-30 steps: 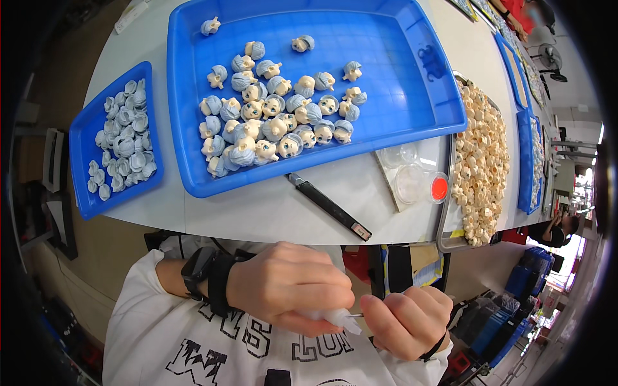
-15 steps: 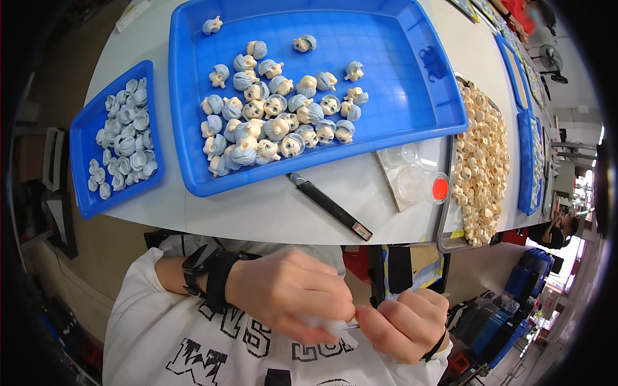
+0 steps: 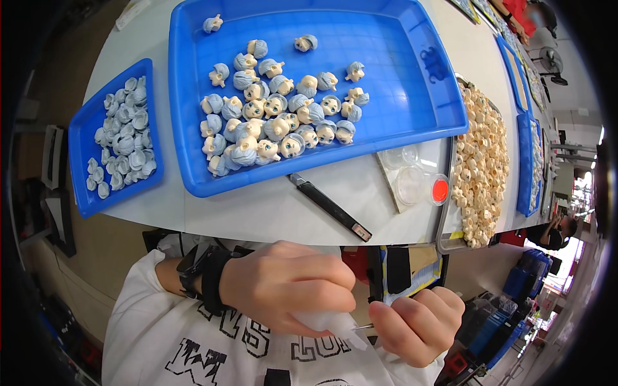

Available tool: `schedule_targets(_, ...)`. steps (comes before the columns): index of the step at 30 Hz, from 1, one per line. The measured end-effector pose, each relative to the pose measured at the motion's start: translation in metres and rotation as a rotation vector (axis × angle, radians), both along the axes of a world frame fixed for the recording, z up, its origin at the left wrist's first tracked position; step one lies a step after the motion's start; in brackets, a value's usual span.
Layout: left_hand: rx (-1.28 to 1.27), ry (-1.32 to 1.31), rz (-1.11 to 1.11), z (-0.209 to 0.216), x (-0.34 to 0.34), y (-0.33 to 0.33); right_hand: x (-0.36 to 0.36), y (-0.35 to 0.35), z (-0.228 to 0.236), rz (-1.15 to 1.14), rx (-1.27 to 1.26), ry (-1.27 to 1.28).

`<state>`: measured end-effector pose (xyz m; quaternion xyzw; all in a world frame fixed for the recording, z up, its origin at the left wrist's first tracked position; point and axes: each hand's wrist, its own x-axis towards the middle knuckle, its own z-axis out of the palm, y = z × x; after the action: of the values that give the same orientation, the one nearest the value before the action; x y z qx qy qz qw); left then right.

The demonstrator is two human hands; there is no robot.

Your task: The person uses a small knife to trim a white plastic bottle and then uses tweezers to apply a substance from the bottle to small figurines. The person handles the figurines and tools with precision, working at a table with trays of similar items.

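Low in front of my white shirt, my left hand is closed around a crumpled-looking, whitish translucent piece whose kind I cannot make out. My right hand is closed just to its right. Bridging the gap between the hands is a thin metal rod, one end by the white piece and the other at my right fingers. Its remaining length is hidden. Beyond the hands, on the white table, lies a black-handled cutter knife.
A large blue tray holds several doll heads with light-blue hair. The smaller blue tray at left has pale-blue hair pieces. At right, a metal tray carries cream-coloured parts, beside clear round dishes and a red-filled one.
My right hand has moved a little to the right, away from the left, and the gap between them is wider. More of the metal rod and the white piece shows.
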<state>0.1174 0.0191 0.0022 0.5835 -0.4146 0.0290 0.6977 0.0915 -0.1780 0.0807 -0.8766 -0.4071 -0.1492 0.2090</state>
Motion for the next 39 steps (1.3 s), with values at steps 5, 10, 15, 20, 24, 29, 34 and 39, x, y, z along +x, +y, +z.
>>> schedule_targets(5, -0.04, -0.072, 0.099, -0.006, -0.002, 0.0, -0.001, 0.001, 0.002, -0.007, -0.018, -0.018)
schedule_targets(10, 0.006, -0.115, 0.193, -0.005, -0.005, -0.001, -0.002, 0.002, 0.003, -0.041, -0.042, 0.004)
schedule_targets(15, 0.036, -0.16, 0.279, -0.006, -0.008, -0.003, -0.005, 0.004, 0.003, -0.058, -0.081, -0.026)
schedule_targets(20, 0.122, -0.228, 0.419, -0.006, -0.01, -0.004, -0.008, 0.007, 0.003, -0.103, -0.148, -0.086)
schedule_targets(24, 0.076, -0.206, 0.46, -0.006, -0.013, -0.007, -0.011, 0.01, 0.009, -0.14, -0.196, -0.087)
schedule_targets(29, 0.012, -0.186, 0.508, -0.012, -0.012, -0.009, -0.008, 0.013, 0.012, -0.147, -0.225, -0.059)
schedule_targets(34, 0.126, -0.257, 0.48, -0.013, -0.011, -0.003, -0.008, 0.015, 0.01, -0.144, -0.297, -0.104)
schedule_targets(39, 0.135, -0.192, 0.37, -0.011, -0.011, 0.002, -0.011, 0.014, 0.009, -0.117, -0.341, -0.011)
